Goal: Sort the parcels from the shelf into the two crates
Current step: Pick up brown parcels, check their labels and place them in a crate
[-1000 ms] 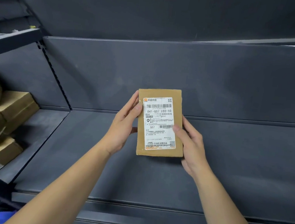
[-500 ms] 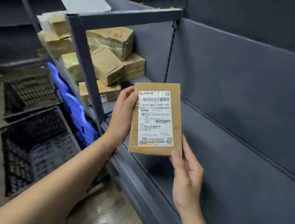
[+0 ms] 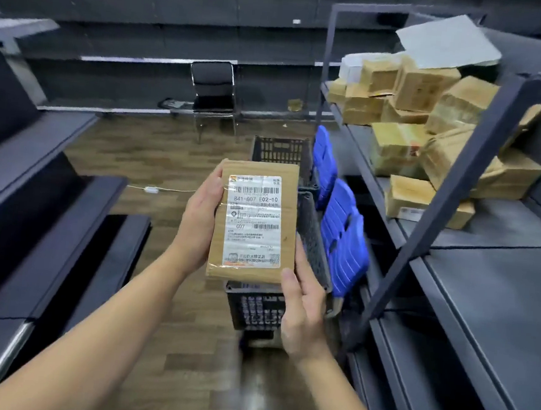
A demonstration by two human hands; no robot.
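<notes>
Turned off shelf [image 3: 500,290], parcel [image 3: 254,221] now over near crate [image 3: 253,308]

left hand [image 3: 201,218] and right hand [image 3: 302,309] each curl round a side edge of the flat parcel, label up; likely light, stiff card, so the edge hold suits; far crate [image 3: 280,150] beyond

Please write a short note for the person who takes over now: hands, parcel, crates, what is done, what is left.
The left hand grips the parcel by its left edge; right hand holds its lower right corner.
Parcel is label-up above the near crate; far crate stands beyond.
Done: this parcel is off the shelf.
Left: drop it in a crate, then sort the pile on the shelf.
</notes>
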